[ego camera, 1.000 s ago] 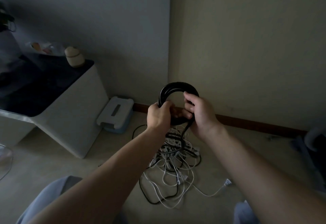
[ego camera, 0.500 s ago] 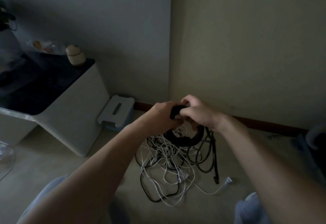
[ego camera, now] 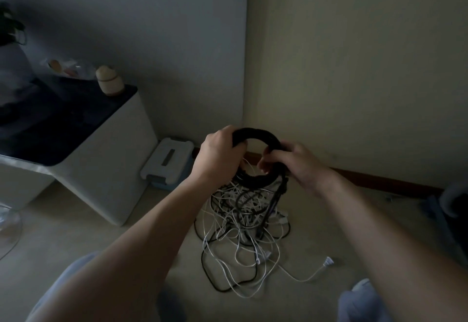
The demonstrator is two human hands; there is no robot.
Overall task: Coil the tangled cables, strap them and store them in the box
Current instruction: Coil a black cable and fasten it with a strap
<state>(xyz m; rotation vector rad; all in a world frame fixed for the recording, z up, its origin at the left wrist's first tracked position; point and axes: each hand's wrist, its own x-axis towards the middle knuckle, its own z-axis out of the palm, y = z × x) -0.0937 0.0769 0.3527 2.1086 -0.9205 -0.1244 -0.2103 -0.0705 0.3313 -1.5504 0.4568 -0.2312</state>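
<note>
A coil of black cable (ego camera: 258, 136) is held up in front of the wall corner. My left hand (ego camera: 219, 153) grips its left side with curled fingers. My right hand (ego camera: 295, 163) grips the right side, and a loose black tail (ego camera: 279, 195) hangs down from there. Below on the floor lies a tangle of white and black cables (ego camera: 243, 228), with a white plug (ego camera: 328, 261) trailing to the right. A pale lidded storage box (ego camera: 168, 161) with blue base stands against the wall, left of the hands.
A white cabinet with a dark top (ego camera: 83, 149) stands at the left, carrying a small round jar (ego camera: 109, 84). My knees (ego camera: 364, 301) show at the bottom. A dark object (ego camera: 453, 202) sits at the right edge.
The black coil has been raised from low over the tangle to upright in front of the wall. My hands have moved apart, one to each side of the coil.
</note>
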